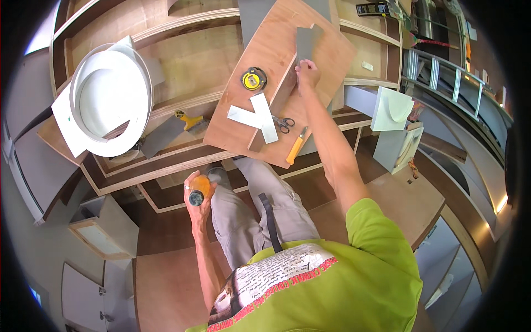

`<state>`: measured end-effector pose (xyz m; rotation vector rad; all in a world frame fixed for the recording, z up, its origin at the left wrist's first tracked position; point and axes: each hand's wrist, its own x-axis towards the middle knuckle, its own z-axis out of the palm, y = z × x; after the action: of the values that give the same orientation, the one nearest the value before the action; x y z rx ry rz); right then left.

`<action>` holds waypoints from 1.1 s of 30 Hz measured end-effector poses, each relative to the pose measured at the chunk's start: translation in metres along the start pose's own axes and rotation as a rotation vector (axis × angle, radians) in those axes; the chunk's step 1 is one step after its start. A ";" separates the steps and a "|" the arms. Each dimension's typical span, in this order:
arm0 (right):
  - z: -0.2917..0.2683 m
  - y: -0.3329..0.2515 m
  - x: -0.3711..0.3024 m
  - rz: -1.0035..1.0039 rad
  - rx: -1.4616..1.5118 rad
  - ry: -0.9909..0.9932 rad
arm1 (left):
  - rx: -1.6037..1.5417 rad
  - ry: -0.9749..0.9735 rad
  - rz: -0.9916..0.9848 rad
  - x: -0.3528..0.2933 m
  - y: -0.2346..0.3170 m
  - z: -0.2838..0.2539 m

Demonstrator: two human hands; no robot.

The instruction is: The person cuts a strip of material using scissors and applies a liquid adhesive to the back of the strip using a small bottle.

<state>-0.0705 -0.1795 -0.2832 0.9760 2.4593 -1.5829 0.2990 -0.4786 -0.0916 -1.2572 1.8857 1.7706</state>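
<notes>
My left hand, low beside my knee, is wrapped round an orange bottle-like thing with a dark round end facing up. My right arm reaches over a plywood board. The fingers of my right hand are closed at the near end of a grey strip, which lies along a raised wooden strip. Close by on the board are a black and yellow tape measure, two crossed white strips, dark-handled scissors and an orange box cutter.
Open wooden frames with plywood bottoms support the board. At left stands a large white round piece; near it lies a saw with a yellow handle. A ladder, white-and-grey box pieces and a small cabinet stand around.
</notes>
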 end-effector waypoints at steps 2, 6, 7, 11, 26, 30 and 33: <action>-0.004 -0.019 -0.015 0.126 0.176 -0.207 | -0.019 0.035 -0.008 -0.009 -0.002 -0.001; -0.009 -0.031 -0.046 0.198 0.303 -0.521 | -0.030 0.093 0.001 -0.017 -0.010 0.004; -0.010 -0.036 -0.059 0.137 0.295 -0.599 | -0.054 0.140 0.032 -0.020 -0.020 0.003; 0.001 -0.052 -0.132 0.112 0.014 -0.786 | 0.131 0.165 0.227 -0.019 -0.009 -0.016; -0.015 -0.027 -0.353 0.128 -0.431 -1.232 | -0.421 0.348 0.272 -0.071 -0.042 -0.092; -0.014 -0.039 -0.411 0.068 -0.510 -1.197 | -0.564 0.377 0.314 -0.074 -0.079 -0.150; 0.006 -0.047 -0.480 0.088 -0.560 -1.166 | -0.613 0.397 0.253 -0.083 -0.102 -0.214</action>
<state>0.2860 -0.4255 -0.0705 -0.0031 1.7460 -0.8767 0.4980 -0.6271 -0.0557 -1.7425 1.8155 2.5185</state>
